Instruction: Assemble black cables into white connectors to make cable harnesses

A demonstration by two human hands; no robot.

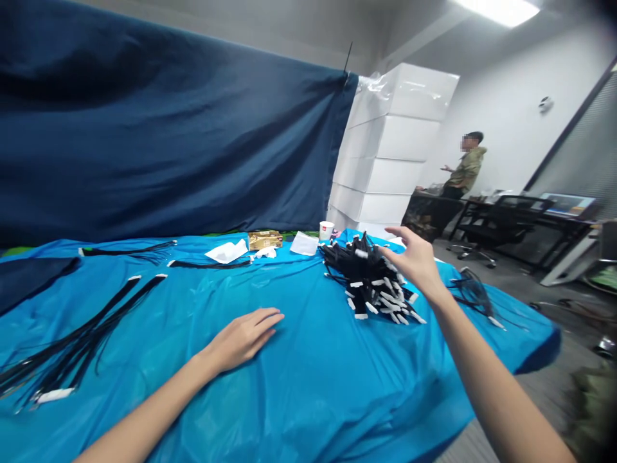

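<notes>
My left hand [248, 335] rests palm down on the blue table cover [308, 360], its fingers stretched out and nothing held. My right hand [415, 257] is raised at the right edge of a heap of black strands with white ends [371, 283], thumb and fingers apart, nothing between them. Two long black bundles with white tips [96, 321] lie at the left of the cover. Farther back are a thin black bundle [207, 264] and another one [125, 251]. A loose black bundle [475, 296] lies to the right of my right hand.
At the table's back stand a gold tissue box [265, 240] and a paper cup [326, 230], near white papers [303, 244]. Stacked white boxes [395, 154] rise behind, beside a dark blue curtain [168, 128]. A person [467, 168] stands far right, near a black chair [501, 225].
</notes>
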